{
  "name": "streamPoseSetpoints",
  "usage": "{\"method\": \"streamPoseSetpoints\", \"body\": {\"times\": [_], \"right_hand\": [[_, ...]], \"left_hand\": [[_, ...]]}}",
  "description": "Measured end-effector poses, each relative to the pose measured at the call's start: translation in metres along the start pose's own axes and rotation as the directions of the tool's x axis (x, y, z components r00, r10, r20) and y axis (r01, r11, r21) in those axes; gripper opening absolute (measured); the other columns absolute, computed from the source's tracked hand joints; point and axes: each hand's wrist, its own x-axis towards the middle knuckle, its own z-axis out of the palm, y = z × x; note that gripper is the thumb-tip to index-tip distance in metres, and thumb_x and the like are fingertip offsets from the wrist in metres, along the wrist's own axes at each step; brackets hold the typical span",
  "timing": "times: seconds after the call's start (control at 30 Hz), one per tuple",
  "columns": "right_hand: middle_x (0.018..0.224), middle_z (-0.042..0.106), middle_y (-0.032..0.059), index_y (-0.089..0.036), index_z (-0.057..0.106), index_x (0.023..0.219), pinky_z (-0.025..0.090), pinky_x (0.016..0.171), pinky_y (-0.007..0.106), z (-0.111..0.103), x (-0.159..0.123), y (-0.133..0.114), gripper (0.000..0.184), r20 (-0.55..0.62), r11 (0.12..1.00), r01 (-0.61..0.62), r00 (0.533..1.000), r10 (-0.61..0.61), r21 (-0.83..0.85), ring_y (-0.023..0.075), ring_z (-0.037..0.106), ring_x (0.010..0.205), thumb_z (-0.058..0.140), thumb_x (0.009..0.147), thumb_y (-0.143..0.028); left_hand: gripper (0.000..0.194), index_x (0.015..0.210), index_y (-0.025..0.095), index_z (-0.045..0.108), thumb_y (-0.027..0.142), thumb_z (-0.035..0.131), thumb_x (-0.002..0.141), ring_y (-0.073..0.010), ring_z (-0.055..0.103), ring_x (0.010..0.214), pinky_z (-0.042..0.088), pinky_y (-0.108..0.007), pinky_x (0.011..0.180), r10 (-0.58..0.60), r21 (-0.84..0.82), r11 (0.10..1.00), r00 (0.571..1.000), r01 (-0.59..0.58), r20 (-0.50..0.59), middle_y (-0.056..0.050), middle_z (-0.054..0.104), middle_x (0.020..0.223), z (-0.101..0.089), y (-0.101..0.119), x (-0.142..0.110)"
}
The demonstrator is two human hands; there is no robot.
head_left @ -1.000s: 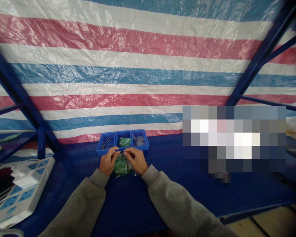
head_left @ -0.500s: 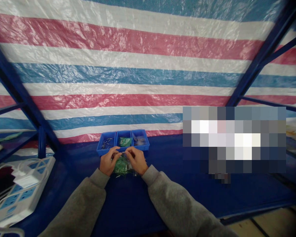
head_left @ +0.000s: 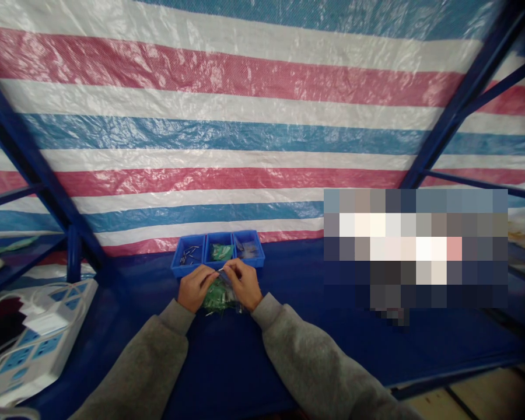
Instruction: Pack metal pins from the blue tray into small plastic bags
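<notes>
My left hand (head_left: 198, 288) and my right hand (head_left: 244, 284) are both closed in a pinch, fingertips almost meeting. A thin, pale, shiny piece (head_left: 220, 270) shows between them, too small to name. Below my fingers lies a heap of green pieces and clear plastic (head_left: 219, 296), partly covered by both hands. Just beyond them stands a blue three-compartment bin (head_left: 185, 270). Its left compartment has several slim metal pieces (head_left: 189, 255), the middle one green pieces (head_left: 221, 252), and the right one clear plastic bags (head_left: 247, 249).
A white power strip (head_left: 48, 356) with cables and a white plug adapter (head_left: 48, 314) lies at the left on the blue tabletop (head_left: 227, 367). Blue frame posts (head_left: 73, 254) rise at both sides before a striped sheet (head_left: 227, 134). A blurred-out patch covers the right side.
The fingers of my left hand have curled in and dropped slightly toward my right fingertips. The pale piece between them shows more plainly. My right hand has barely moved.
</notes>
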Motion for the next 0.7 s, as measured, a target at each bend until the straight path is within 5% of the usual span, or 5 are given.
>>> {"method": "streamPoseSetpoints", "body": {"times": [0.3, 0.53, 0.7], "right_hand": [[0.066, 0.054, -0.0019, -0.017, 0.058, 0.099, 0.037, 0.054, 0.020, -0.0027, 0.0000, -0.0043, 0.022, 0.104, 0.998, 0.010, 0.994, -0.015, 0.055, 0.0098, 0.047, 0.054, 0.047, 0.088, -0.033], [0.056, 0.045, -0.0043, -0.017, 0.052, 0.069, 0.033, 0.054, 0.020, -0.0055, 0.0003, -0.0016, 0.027, 0.170, 0.998, -0.017, 0.986, 0.006, 0.064, 0.0089, 0.042, 0.053, 0.048, 0.087, -0.035], [0.051, 0.043, -0.0048, -0.017, 0.047, 0.060, 0.033, 0.054, 0.021, -0.0045, -0.0013, 0.0005, 0.038, 0.177, 0.993, -0.065, 0.983, 0.047, 0.100, 0.0089, 0.041, 0.050, 0.041, 0.091, -0.040]], "left_hand": [[0.041, 0.053, 0.017, 0.047, 0.027, 0.039, 0.091, -0.0087, 0.043, 0.045, 0.033, -0.022, 0.050, 0.008, 0.112, 0.994, 1.000, -0.010, 0.020, 0.003, 0.043, 0.047, -0.0005, 0.0000, -0.0008], [0.042, 0.049, 0.017, 0.048, 0.029, 0.042, 0.089, -0.0080, 0.040, 0.043, 0.032, -0.022, 0.047, 0.013, 0.085, 0.996, 1.000, -0.014, 0.003, 0.003, 0.043, 0.044, -0.0002, -0.0013, -0.0024], [0.024, 0.070, 0.017, 0.061, 0.032, 0.050, 0.085, -0.0107, 0.054, 0.057, 0.041, -0.021, 0.058, -0.006, -0.008, 1.000, 1.000, 0.005, -0.021, -0.001, 0.060, 0.062, -0.0015, 0.0019, -0.0005]]}}
